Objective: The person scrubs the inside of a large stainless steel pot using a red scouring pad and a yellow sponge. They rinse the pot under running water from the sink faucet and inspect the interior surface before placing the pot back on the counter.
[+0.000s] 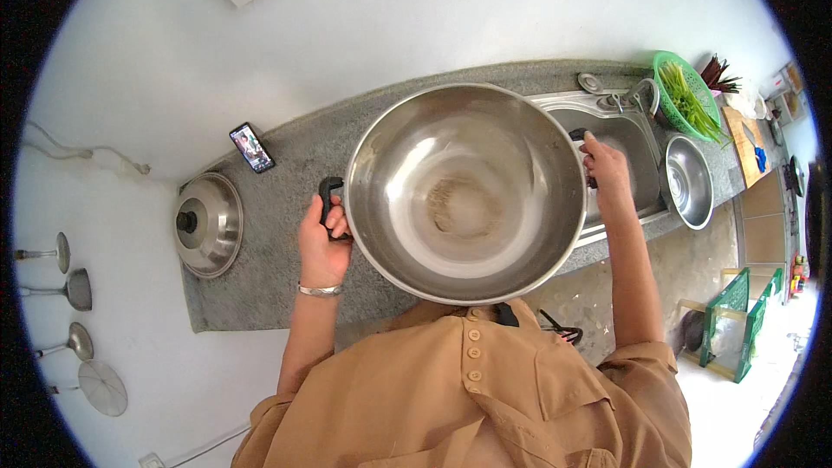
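Note:
Between my hands is a large, deep stainless steel wok (494, 169) with two black side handles. A brownish ring-shaped stain marks its bottom, and I see no food inside. My left hand (328, 231) grips the handle on the left; my right hand (604, 166) is closed around the one on the right. The wok covers part of the grey stone counter (286, 240) and the left part of the steel sink (630, 149). Whether its base touches the counter is hidden. A domed steel lid (218, 227) with a black knob lies at the counter's left end.
A phone (252, 147) leans at the wall. Right of the sink are a steel basin (689, 182), a green colander (702, 107) of leafy stalks, and a cutting board (738, 136) with a knife (749, 135). Ladles and skimmers (79, 289) hang left. A green-sided rack (728, 318) stands on the floor.

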Action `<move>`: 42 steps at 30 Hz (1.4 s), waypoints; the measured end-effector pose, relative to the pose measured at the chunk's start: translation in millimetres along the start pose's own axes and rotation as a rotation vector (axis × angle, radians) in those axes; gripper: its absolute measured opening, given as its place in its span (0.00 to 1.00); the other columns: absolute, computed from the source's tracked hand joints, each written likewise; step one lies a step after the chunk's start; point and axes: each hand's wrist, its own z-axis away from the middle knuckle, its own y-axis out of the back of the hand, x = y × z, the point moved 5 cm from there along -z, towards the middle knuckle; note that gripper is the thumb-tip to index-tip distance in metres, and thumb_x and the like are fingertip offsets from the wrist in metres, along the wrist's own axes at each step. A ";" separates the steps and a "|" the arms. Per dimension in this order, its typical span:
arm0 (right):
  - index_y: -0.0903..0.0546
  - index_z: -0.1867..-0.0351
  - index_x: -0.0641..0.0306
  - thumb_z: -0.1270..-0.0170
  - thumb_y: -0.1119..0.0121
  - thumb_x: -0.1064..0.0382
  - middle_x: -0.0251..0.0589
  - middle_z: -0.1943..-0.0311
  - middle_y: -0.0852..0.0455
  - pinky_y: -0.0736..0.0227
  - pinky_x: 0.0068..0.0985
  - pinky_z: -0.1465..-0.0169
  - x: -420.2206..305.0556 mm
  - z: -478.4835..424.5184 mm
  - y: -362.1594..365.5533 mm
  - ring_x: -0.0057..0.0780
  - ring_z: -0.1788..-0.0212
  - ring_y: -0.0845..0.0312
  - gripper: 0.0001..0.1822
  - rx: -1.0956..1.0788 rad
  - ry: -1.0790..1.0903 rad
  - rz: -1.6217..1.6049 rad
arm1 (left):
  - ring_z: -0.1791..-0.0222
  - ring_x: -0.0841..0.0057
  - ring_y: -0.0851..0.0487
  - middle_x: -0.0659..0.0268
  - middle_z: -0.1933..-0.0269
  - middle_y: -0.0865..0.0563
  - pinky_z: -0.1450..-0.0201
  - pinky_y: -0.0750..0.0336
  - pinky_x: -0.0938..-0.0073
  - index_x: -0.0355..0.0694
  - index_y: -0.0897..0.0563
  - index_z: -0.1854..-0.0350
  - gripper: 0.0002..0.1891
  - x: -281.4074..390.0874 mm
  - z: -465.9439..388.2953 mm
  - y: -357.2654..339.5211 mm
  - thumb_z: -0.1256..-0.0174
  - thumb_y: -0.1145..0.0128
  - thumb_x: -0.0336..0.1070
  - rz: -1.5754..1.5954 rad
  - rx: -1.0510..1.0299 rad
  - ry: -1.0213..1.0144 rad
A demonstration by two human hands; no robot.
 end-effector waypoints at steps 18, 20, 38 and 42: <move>0.18 0.67 0.64 0.34 0.40 0.47 0.24 0.81 0.28 0.45 0.19 0.73 21.6 2.6 49.1 0.14 0.79 0.38 0.19 0.086 -0.044 -0.106 | 0.82 0.86 0.39 0.78 0.82 0.33 0.72 0.40 0.82 0.41 0.24 0.63 0.17 -4.3 -6.1 -53.8 0.23 0.58 0.49 -0.209 -0.145 -0.043; 0.18 0.68 0.65 0.34 0.40 0.49 0.26 0.81 0.26 0.42 0.20 0.72 34.6 0.6 46.5 0.16 0.78 0.36 0.18 0.062 -0.076 -0.156 | 0.82 0.86 0.38 0.77 0.82 0.33 0.73 0.41 0.82 0.40 0.25 0.63 0.17 0.7 -5.2 -58.3 0.23 0.57 0.48 -0.178 -0.142 -0.019; 0.18 0.61 0.68 0.31 0.45 0.56 0.23 0.79 0.29 0.40 0.17 0.75 -77.0 32.2 28.1 0.12 0.79 0.38 0.15 -0.086 -0.006 -0.055 | 0.87 0.87 0.40 0.77 0.83 0.34 0.85 0.42 0.85 0.36 0.28 0.65 0.17 -41.2 -27.7 7.8 0.22 0.59 0.45 0.207 0.133 0.274; 0.19 0.58 0.69 0.31 0.43 0.56 0.23 0.78 0.29 0.39 0.17 0.74 -91.0 49.4 26.3 0.11 0.78 0.38 0.16 -0.072 0.045 -0.012 | 0.88 0.87 0.41 0.78 0.84 0.35 0.85 0.42 0.85 0.38 0.28 0.66 0.17 -47.0 -34.4 10.8 0.22 0.60 0.46 0.195 0.120 0.274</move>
